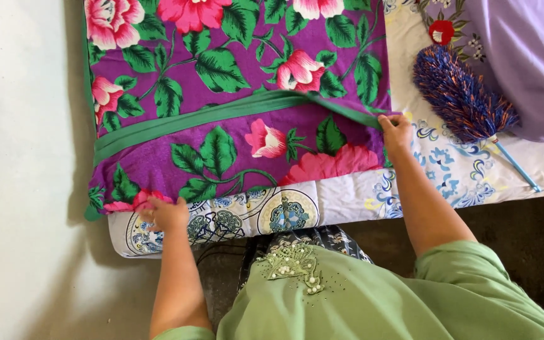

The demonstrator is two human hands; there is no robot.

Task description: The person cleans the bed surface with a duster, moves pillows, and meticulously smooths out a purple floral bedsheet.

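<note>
A purple blanket [234, 82] with pink flowers, green leaves and a green border lies folded over the left end of a white mattress [341, 198] printed with blue patterns. My left hand [164, 213] grips the blanket's near left corner at the mattress edge. My right hand [395, 129] pinches the green border at the blanket's right edge. A fold of the green border runs diagonally between both hands.
A blue and orange feather duster [461, 94] with a thin blue handle lies on the mattress to the right. A lilac cloth [530, 56] covers the far right corner. Pale floor lies to the left, dark floor at the right below the mattress.
</note>
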